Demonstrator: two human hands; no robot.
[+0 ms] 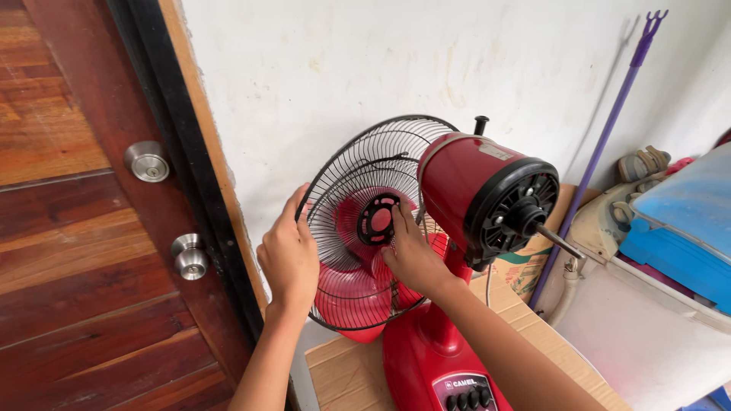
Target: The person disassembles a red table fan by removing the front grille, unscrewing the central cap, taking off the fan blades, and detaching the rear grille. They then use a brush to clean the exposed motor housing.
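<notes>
White wall [365,68]; grille [358,228] seemingly between hands.

A wooden door [68,228] fills the nine o'clock side, with a round deadbolt [147,160] above a metal doorknob [189,257]. A white wall [365,61] spans twelve o'clock, and a purple pole [601,144] leans against it at two o'clock. At three o'clock sits a blue plastic lid [678,221], with cardboard [350,373] lying at six o'clock.
</notes>
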